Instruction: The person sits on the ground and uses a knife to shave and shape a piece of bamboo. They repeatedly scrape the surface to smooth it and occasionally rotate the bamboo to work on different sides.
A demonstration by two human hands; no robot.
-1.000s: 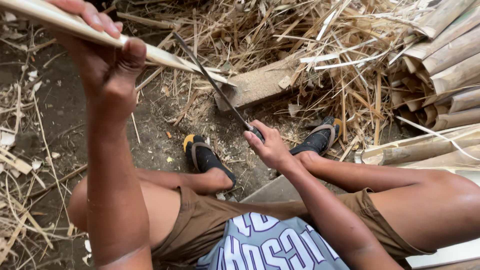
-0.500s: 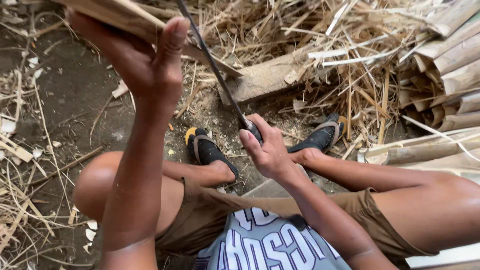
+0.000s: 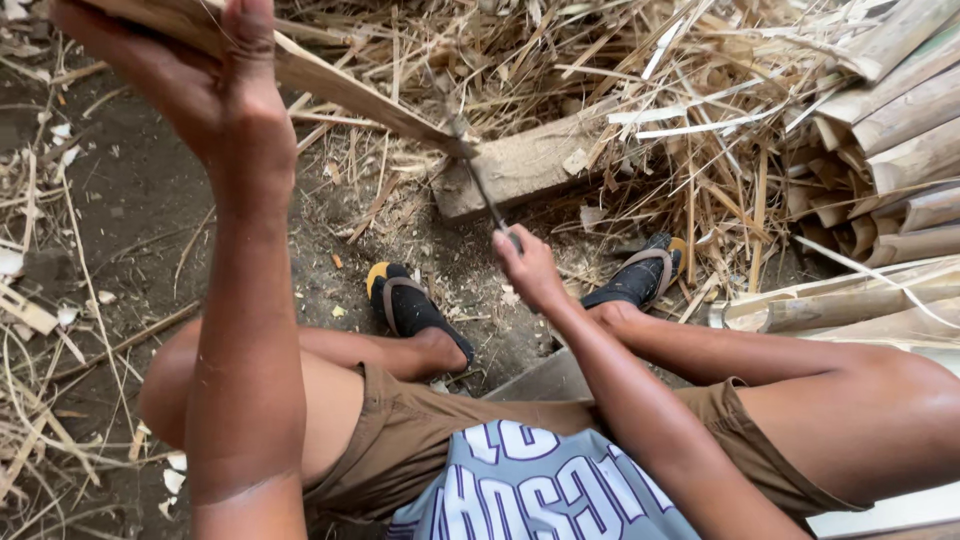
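Note:
My left hand (image 3: 215, 75) is raised at the top left, gripping a long pale bamboo strip (image 3: 350, 90) that slants down to the right. Its far end rests on a wooden block (image 3: 520, 165) on the ground. My right hand (image 3: 528, 265) holds the handle of a thin dark knife (image 3: 480, 180), whose blade meets the strip's lower end at the block. I sit with knees apart, feet in black sandals (image 3: 410, 305) on bare dirt.
A heap of dry bamboo shavings and splinters (image 3: 640, 90) lies behind the block. Stacked split bamboo slats (image 3: 890, 150) stand at the right. Loose strips (image 3: 40, 310) litter the dirt on the left.
The blade has swung down from a raised slant onto the strip's end at the block. My left hand has shifted right and up along the strip.

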